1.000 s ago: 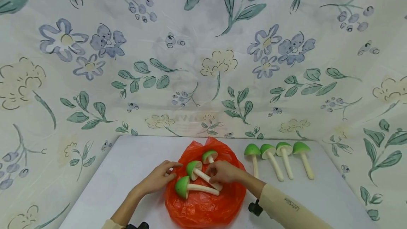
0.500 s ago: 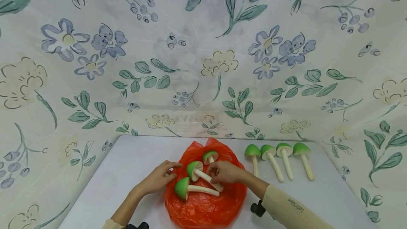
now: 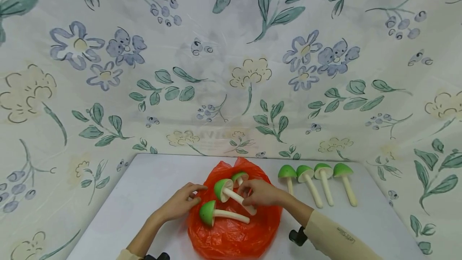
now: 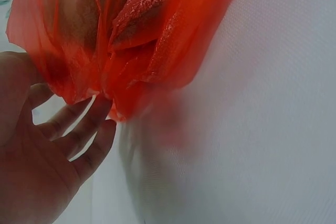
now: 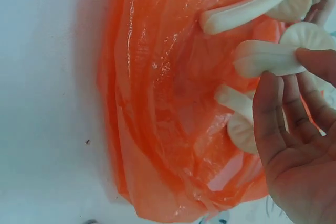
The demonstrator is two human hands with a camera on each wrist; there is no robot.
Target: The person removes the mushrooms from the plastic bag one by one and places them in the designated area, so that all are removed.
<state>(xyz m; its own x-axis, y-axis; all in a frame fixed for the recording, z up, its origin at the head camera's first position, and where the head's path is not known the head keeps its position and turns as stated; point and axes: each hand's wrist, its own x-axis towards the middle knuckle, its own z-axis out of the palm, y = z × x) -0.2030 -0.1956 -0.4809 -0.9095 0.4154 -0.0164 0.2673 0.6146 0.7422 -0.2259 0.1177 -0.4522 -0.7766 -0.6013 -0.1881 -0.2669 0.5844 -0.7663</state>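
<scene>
A crumpled red plastic bag [image 3: 234, 238] lies on the white table with toy mushrooms with green caps and white stems on it. My right hand [image 3: 262, 193] pinches the stem of one mushroom [image 3: 231, 194] between thumb and fingers, cap to the left; the stem's end [image 5: 257, 59] sticks out past the fingertips in the right wrist view. A second mushroom [image 3: 207, 213] lies in front of it, stem to the right. Behind, a third mushroom [image 3: 240, 178] is partly hidden. My left hand [image 3: 180, 202] touches the bag's left edge, its fingertips [image 4: 107, 124] right at the plastic.
Several more green-capped mushrooms [image 3: 326, 185] lie in a row on the white table [image 3: 151, 175] right of the bag. A floral-patterned cloth [image 3: 216, 103] rises behind the table and along both sides.
My right hand has moved slightly up and right, and the pinched mushroom has shifted with it, away from the front mushroom. My left hand has stayed at the bag's edge.
</scene>
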